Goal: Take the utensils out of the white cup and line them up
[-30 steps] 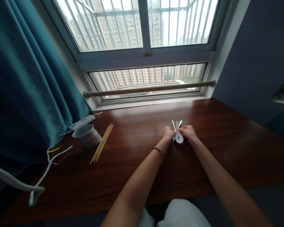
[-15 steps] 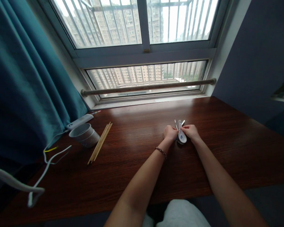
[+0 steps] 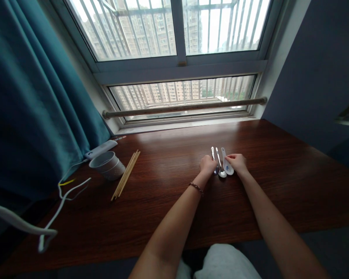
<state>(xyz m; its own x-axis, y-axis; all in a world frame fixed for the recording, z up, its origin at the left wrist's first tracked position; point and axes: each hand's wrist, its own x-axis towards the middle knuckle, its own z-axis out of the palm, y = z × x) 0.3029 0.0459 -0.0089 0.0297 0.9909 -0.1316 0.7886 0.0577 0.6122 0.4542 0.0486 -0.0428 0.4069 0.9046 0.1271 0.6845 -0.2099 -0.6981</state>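
Three spoons lie side by side just right of the frame's centre, handles pointing up toward the window: a white ceramic spoon (image 3: 228,167) with a blue mark in its bowl on the right, a metal spoon (image 3: 220,169) in the middle, and a second metal spoon (image 3: 213,159) on the left, partly behind my knuckles. My right hand (image 3: 237,163) rests curled against the ceramic spoon's right edge, fingertips touching it; whether I pinch it or only press on it I cannot tell. My left hand (image 3: 207,165) sits loosely closed just beside the left metal spoon, touching its bowl end, and how firmly it grips is hidden too. A beaded bracelet (image 3: 196,188) circles my left wrist.

All of this lies on the dark wooden table (image 3: 168,201). Well apart, at the left of the frame, a pale cup (image 3: 107,165) lies tilted on its side with its mouth toward the upper left; I cannot see anything in it. Just right of it lies a bundle of wooden chopsticks (image 3: 125,179), slanting. Behind the cup sits a white power strip (image 3: 101,149), its cable (image 3: 50,221) trailing to the lower left. A teal curtain (image 3: 31,100) fills the left edge.
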